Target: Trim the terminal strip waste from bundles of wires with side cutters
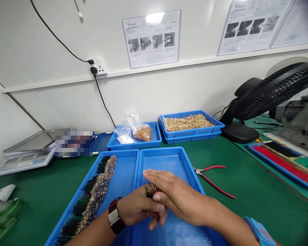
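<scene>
My left hand (141, 205), with a dark band on its wrist, is closed round a small bundle of wires (152, 190). Metallic ends and a little red show at its top; the rest is hidden by my fingers. My right hand (181, 194) lies with straight fingers over the bundle, its thumb beside it. Both hands are above a blue tray (161, 152) with small bright specks on its bottom. In the neighbouring left tray (127, 164), a long row of wire bundles (92, 198) has dark strands and gold-coloured ends.
Red-handled cutting pliers (215, 177) lie right of the trays. Behind are a tray with plastic bags (143, 131) and stacked trays of gold-coloured parts (190, 122). A scale (28, 160) stands left; a black fan (267, 95) and a tray of coloured strips (284, 164) are right.
</scene>
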Motion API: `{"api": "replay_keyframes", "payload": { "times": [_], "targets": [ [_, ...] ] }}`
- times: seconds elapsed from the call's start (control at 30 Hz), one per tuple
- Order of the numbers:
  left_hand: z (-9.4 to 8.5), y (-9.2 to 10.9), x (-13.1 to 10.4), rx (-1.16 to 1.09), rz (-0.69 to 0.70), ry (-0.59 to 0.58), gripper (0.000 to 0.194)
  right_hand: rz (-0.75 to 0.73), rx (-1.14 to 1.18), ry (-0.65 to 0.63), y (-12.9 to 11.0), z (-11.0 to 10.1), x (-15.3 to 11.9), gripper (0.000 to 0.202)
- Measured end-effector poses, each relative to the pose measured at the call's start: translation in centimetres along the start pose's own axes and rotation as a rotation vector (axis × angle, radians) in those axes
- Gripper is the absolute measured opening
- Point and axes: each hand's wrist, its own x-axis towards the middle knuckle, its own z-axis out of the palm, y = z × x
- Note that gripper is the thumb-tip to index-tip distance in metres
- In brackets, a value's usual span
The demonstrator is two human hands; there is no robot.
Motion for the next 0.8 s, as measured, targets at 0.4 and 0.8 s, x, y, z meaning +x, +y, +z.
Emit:
{"api": "replay_keyframes", "payload": {
  "times": [0.4,0.8],
  "targets": [
    [0.3,-0.2,0.1,0.092,-0.126,-0.010,0.028,0.157,0.147,0.140,-0.8,1.2,1.0,0.012],
    [-0.7,0.1,0.3,0.031,0.080,0.054,0.039,0.031,0.002,0.204,0.4,-0.4,0.1,0.057]
  ]
}}
